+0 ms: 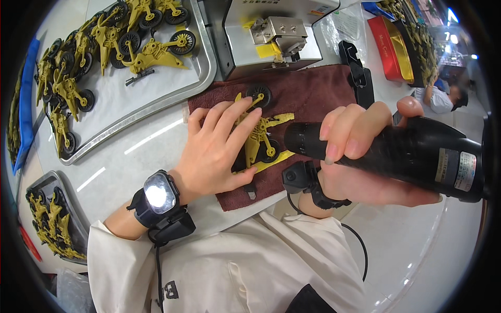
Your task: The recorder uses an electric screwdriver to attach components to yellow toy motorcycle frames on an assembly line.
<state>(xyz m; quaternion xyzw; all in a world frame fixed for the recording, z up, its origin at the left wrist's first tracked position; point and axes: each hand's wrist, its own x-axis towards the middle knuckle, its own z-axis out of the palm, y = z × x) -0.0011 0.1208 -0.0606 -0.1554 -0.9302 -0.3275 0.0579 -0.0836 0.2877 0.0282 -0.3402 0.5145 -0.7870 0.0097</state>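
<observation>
Head view, largest first. White glossy worktop, smooth, reflecting light strips. Brushed-metal box machine at top centre, yellow rectangular stickers beside its steel clamp block. Shallow steel tray at upper left, paper-lined, loaded with yellow toy cannons on black spoked wheels. Dark red terry cloth, nappy texture, spread below machine. Red glossy box at upper right. Black cylindrical power tool, matte, white rectangular label near rear end; right hand wrapped closed around barrel, nose aimed left. Yellow plastic cannon model flat on cloth; left hand flat, fingers spread, pressing it down, not clasping.
</observation>
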